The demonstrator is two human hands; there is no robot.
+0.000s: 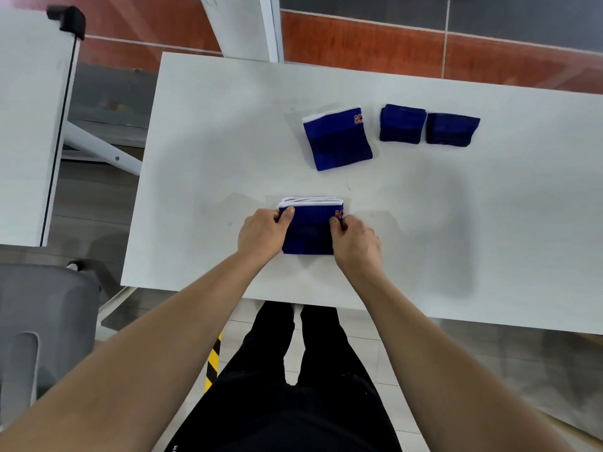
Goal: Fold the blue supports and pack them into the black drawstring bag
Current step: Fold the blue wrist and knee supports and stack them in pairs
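Observation:
A folded blue support [310, 231] with a white edge and an orange logo lies on the white table [212, 125] near its front edge. My left hand [262, 234] grips its left side and my right hand [354, 239] grips its right side, thumbs on top. Farther back lies another blue support [337, 140] with a white edge, folded flat. To its right sit two smaller, darker folded blue supports [402, 123] [452, 129], side by side. No black drawstring bag is in view.
A second white table [29, 125] stands to the left with a black clamp [70, 21] and cable at its corner. A grey chair [42, 327] is at the lower left. My legs are below the table's front edge.

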